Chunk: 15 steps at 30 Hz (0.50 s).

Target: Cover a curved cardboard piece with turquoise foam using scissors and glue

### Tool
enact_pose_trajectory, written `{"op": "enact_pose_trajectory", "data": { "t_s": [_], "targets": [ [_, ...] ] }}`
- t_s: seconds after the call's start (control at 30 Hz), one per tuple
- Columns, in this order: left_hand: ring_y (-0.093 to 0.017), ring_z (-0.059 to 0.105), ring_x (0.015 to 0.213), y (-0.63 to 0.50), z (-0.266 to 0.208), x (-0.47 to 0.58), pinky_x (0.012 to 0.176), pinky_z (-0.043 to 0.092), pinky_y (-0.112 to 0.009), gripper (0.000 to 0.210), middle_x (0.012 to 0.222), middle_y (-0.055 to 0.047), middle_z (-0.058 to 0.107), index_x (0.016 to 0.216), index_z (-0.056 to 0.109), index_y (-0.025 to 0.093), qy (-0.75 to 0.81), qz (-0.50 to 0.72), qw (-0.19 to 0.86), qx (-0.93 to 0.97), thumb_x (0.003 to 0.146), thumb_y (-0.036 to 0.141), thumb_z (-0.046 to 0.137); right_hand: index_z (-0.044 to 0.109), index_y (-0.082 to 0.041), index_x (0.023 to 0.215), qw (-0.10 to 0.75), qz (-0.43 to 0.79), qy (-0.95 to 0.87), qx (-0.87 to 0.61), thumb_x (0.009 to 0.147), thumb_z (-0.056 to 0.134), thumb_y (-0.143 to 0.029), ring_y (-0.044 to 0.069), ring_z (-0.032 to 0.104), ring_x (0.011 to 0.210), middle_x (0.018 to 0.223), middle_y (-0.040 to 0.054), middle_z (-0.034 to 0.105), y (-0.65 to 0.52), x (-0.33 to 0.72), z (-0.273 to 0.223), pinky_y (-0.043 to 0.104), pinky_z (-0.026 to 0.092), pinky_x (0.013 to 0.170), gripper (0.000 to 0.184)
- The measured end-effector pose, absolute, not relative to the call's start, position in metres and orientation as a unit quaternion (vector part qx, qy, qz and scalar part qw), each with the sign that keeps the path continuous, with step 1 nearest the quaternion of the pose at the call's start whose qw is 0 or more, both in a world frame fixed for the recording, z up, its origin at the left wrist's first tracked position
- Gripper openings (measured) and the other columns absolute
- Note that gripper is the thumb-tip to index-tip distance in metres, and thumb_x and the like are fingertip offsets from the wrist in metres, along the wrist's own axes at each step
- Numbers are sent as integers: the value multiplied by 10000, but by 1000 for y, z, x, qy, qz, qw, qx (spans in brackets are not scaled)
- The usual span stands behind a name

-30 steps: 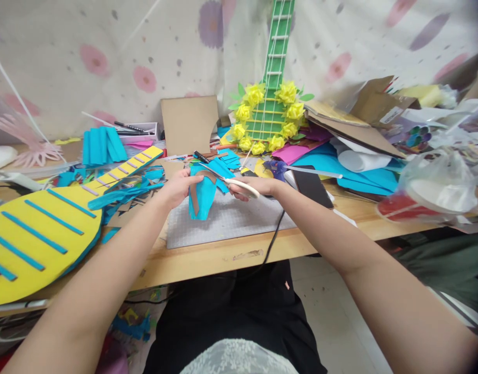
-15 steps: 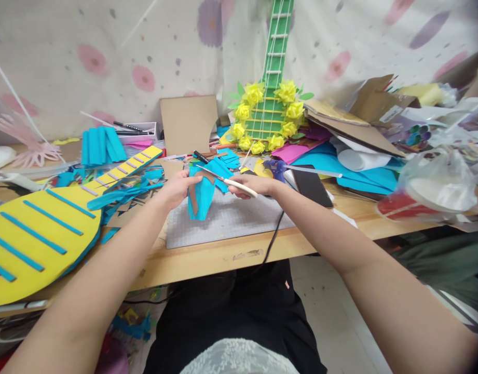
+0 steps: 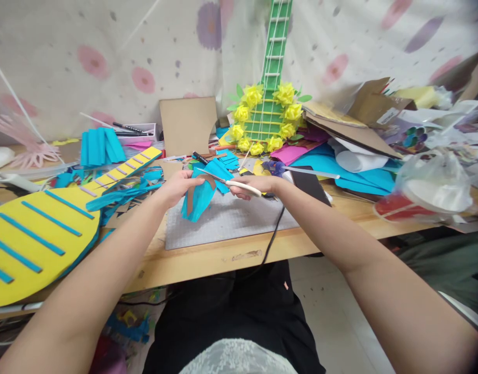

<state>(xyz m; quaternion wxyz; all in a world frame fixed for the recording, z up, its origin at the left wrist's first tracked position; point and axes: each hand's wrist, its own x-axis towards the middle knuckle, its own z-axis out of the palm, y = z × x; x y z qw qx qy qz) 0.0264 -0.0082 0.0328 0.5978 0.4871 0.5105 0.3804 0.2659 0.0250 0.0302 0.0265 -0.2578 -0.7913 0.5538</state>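
My left hand (image 3: 183,186) pinches a piece of blue crepe paper (image 3: 200,201) that has a curved brown cardboard strip (image 3: 190,199) against it. White-handled scissors (image 3: 244,186) are gripped in my right hand (image 3: 255,185), their blades pointing left at the upper part of the blue paper. Both hands are raised over a grey cutting mat (image 3: 207,234). How far the blades are parted I cannot tell.
A yellow paper guitar (image 3: 40,234) with blue strips lies at left. Behind stands a green guitar (image 3: 268,111) ringed by yellow flowers. A bagged red cup (image 3: 410,200) is at right. A black cable (image 3: 275,234) hangs over the table edge (image 3: 207,265).
The blue paper has turned, its lower end swinging left and its right edge now rounder. My right hand and the scissors have shifted slightly right.
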Motion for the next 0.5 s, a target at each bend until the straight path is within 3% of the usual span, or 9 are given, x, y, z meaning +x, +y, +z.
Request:
{"op": "enact_pose_trajectory", "data": {
  "t_s": [0.5],
  "targets": [
    [-169, 629, 611, -4, 34, 23, 617, 505, -289, 332, 720, -57, 708, 752, 714, 137, 508, 331, 626, 491, 479, 298, 810, 423, -153, 785, 15, 557, -785, -273, 792, 512, -564, 40, 401, 497, 589, -55, 405, 25, 267, 31, 178, 345, 470, 420]
  ]
}}
